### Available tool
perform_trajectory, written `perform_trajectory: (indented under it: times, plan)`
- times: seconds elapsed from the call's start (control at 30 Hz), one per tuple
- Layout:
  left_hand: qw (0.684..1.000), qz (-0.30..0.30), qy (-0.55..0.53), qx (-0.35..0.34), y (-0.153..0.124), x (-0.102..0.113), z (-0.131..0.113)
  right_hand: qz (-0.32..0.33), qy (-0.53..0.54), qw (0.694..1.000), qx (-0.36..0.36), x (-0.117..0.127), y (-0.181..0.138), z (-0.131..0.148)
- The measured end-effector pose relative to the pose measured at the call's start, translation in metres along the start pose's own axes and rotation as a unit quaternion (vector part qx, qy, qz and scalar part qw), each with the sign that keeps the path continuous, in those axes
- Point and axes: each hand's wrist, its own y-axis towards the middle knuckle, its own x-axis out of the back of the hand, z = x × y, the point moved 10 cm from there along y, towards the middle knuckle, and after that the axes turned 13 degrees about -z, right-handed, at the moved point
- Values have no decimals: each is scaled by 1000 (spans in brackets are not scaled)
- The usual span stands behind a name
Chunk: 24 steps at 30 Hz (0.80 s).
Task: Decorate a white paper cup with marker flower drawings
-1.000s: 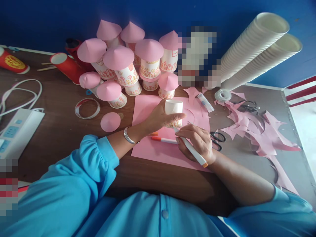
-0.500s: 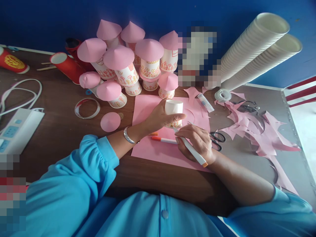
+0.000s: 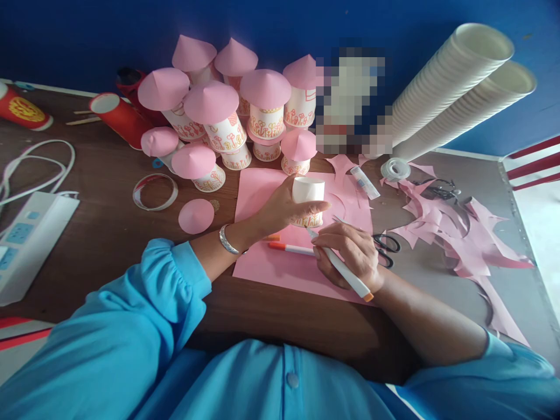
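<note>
My left hand [image 3: 292,204] is closed around a white paper cup [image 3: 310,189], its thumb across the front. Red and yellow drawing shows along the cup's lower part. In my right hand [image 3: 347,251] is a white marker [image 3: 350,277] with an orange end, its tip close to the cup's lower edge; whether it touches I cannot tell. Beneath both hands lies a sheet of pink paper [image 3: 258,262]. On it, partly under my right hand, rests a second marker [image 3: 291,249] with an orange-red end.
Decorated cups with pink cone roofs [image 3: 212,104] stand behind. At right are tall stacks of paper cups [image 3: 446,87], clear tape [image 3: 395,169], scissors [image 3: 387,248] and pink scraps [image 3: 468,233]. A tape roll [image 3: 155,192], pink cone [image 3: 196,216] and power strip [image 3: 37,245] lie left.
My right hand and the marker have shifted slightly right and down, the marker tip moving a little away from the cup's middle. My left hand keeps the cup in place.
</note>
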Motion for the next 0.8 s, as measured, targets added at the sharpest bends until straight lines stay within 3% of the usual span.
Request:
perform_trajectory:
  times: [0.8]
  plan:
    - [1000, 15, 0, -3, 1, -3, -1, -5, 11, 1000, 2, 1, -2, 0]
